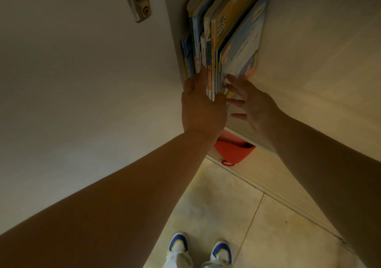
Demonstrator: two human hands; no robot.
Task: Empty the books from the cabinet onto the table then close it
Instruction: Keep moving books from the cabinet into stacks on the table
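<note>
Books [224, 32] stand upright in a row on the cabinet shelf [309, 65], spines toward the person, the right-hand ones leaning; none out yet — no table in view. Cabinet door [82, 72] swung open at left, hinge [140, 1] visible at its top edge.

Left hand [201, 105] clamped on the near ends of the middle books, thumb on the left face, fingers [218, 99] curled round the spine edges; grip looks set on a few volumes, not the whole row. Right hand [250, 98] open, fingers spread, tips just touching the lower corner of the pale blue cover [243, 41]; holding nothing.

Step in hand, as I judge it: drawing out a batch. To do it well — press the right palm flat against the leaning cover so both hands squeeze the batch as one block; pull straight out along the shelf, not down; thin glossy books likely to slip and fan if only the spines are pinched. Leftmost books [188, 55] may topple once support goes; take them in a later batch or steady them first.

Red object [233, 150] on a lower level, floor tiles [216, 206] and shoes [178, 243] below; identity of the red thing unclear.
</note>
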